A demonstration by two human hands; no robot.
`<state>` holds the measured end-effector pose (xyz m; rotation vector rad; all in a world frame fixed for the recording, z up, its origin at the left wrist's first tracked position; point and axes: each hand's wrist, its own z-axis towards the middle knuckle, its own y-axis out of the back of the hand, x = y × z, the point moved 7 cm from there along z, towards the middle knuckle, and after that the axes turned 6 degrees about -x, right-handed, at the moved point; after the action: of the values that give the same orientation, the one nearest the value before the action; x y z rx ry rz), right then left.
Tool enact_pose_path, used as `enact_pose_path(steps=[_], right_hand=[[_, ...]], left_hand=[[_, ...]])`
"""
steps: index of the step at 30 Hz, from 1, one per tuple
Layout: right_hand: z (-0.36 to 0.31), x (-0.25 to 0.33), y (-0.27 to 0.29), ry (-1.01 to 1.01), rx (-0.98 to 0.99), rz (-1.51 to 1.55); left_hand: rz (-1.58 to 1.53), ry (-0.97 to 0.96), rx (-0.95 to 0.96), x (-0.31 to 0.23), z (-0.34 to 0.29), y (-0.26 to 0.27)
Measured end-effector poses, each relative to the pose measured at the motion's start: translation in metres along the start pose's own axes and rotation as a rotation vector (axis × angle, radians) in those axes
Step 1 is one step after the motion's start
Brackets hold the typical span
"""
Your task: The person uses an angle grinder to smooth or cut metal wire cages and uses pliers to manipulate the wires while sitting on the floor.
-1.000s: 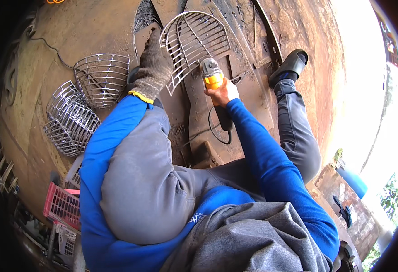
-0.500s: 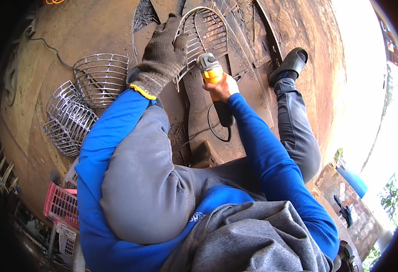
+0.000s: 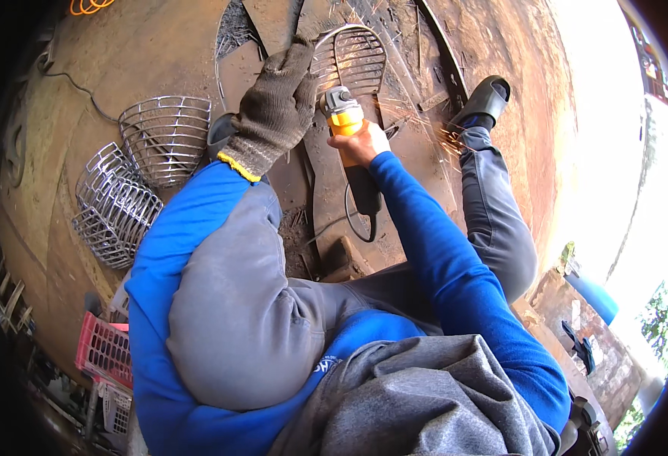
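In a brown knitted glove with a yellow cuff, my left hand (image 3: 275,106) grips the left rim of a metal wire basket (image 3: 360,61) with a rounded frame and parallel bars. Its fingers curl at the rim, and their tips are partly hidden. My bare right hand (image 3: 364,144) is wrapped around a yellow and black angle grinder (image 3: 347,120). The grinder's grey head meets the near left part of the basket, beside my gloved thumb. Sparks (image 3: 402,106) spray to the right, toward my right shoe.
Other wire baskets lie on the left: a single one (image 3: 165,140) and a stack (image 3: 113,205). A red plastic crate (image 3: 104,348) stands lower left. The grinder's cord (image 3: 360,232) loops below it. A wooden block (image 3: 341,258) sits between my legs; a long metal bar (image 3: 444,45) lies ahead.
The grinder has moved slightly left and up against the basket, and sparks now fly to the right. The basket has shifted a little down in view.
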<state>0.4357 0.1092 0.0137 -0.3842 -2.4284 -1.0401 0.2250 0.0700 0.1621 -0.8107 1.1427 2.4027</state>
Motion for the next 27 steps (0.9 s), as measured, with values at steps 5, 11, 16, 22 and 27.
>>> enact_pose_path(steps=[5,11,16,22,27], right_hand=[[0.006,-0.005,-0.002,-0.066,0.051,0.044],[0.006,0.002,-0.003,-0.025,0.108,0.080],[0.007,-0.007,0.002,-0.086,0.083,-0.021],[0.007,-0.033,0.004,-0.069,0.002,0.087],[-0.006,-0.007,0.000,-0.015,0.047,0.239]], left_hand=[[-0.038,0.006,0.058,-0.009,0.001,0.003],[0.012,0.014,0.030,-0.009,-0.004,0.005],[-0.004,0.014,0.028,-0.004,-0.006,0.009],[-0.023,0.000,0.052,-0.009,-0.002,0.003],[-0.016,-0.022,0.072,-0.015,-0.005,0.010]])
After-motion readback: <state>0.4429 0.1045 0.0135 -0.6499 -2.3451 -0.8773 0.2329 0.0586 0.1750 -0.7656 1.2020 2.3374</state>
